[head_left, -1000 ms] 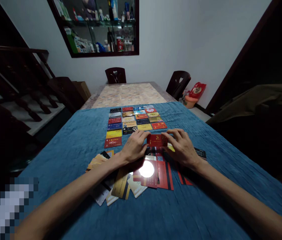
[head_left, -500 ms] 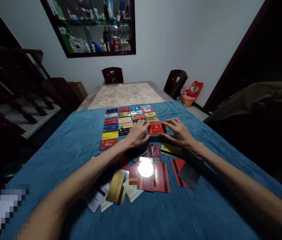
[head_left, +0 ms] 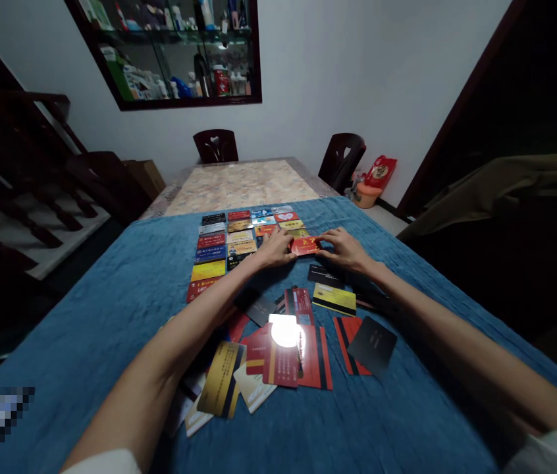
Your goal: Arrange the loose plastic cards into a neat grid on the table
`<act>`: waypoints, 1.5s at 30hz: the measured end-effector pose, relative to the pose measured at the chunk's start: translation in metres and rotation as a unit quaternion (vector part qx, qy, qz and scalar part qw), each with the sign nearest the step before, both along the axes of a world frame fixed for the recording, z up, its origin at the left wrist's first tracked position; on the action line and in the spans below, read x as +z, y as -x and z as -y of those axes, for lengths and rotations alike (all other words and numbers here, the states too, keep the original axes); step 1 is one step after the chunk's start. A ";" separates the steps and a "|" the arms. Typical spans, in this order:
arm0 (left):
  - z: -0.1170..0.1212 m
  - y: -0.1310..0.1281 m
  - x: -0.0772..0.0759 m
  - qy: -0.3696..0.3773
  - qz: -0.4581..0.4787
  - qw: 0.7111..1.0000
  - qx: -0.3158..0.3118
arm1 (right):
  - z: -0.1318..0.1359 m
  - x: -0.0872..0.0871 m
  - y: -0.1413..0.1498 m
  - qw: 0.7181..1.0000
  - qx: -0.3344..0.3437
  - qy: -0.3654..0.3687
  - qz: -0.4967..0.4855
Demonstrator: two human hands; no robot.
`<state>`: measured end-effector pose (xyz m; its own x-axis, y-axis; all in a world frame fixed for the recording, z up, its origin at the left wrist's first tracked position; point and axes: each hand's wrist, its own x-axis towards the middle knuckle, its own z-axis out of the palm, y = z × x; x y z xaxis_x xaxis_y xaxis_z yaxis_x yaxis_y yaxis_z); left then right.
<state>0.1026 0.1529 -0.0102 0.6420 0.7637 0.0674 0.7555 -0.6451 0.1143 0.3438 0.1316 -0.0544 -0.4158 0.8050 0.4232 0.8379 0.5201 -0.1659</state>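
A red card with yellow markings (head_left: 304,246) is held by its two short ends, between my left hand (head_left: 277,249) and my right hand (head_left: 345,249). Both hands pinch it with thumb and fingers, low over the near right end of the laid-out cards. To the left, cards lie face up in columns, among them a yellow card (head_left: 208,270) and a blue card (head_left: 211,253). My left hand and forearm cover part of these columns. Closer to me is a loose, overlapping spread of cards, with a gold card (head_left: 222,378), a yellow striped card (head_left: 334,299) and a dark grey card (head_left: 372,344).
A blue cloth (head_left: 125,289) covers the near part of the table. Dark wooden chairs (head_left: 342,161) stand at the far end and sides. A glass-shelved cabinet (head_left: 174,52) is set in the wall, and a red bag (head_left: 381,171) rests on an orange tub at right.
Both hands have carried the red card slightly forward, toward the far rows. A black card and the yellow striped card below it show more fully. The view has shifted a little.
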 end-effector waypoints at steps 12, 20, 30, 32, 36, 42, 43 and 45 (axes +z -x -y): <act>-0.012 -0.003 -0.006 0.010 -0.039 0.999 -0.010 | -0.004 -0.002 0.013 0.995 -0.073 0.053 0.053; -0.009 -0.001 -0.004 0.005 -0.048 0.999 -0.019 | -0.006 -0.004 0.016 0.992 -0.086 0.079 0.046; -0.008 -0.001 -0.006 -0.019 -0.039 0.999 -0.031 | -0.007 -0.006 0.018 0.990 -0.102 0.089 0.029; -0.008 -0.001 -0.007 -0.021 -0.039 0.999 -0.032 | -0.006 -0.005 0.019 0.990 -0.106 0.090 0.028; -0.008 -0.002 -0.009 -0.025 -0.039 0.998 -0.036 | -0.005 -0.005 0.020 0.989 -0.112 0.092 0.026; -0.006 -0.003 -0.008 -0.024 -0.036 0.998 -0.039 | -0.003 -0.004 0.022 0.988 -0.120 0.088 0.027; -0.006 -0.004 -0.008 -0.025 -0.035 0.998 -0.040 | -0.003 -0.004 0.022 0.988 -0.122 0.086 0.028; -0.004 -0.006 -0.007 -0.029 -0.034 0.998 -0.047 | -0.001 -0.004 0.023 0.988 -0.125 0.083 0.030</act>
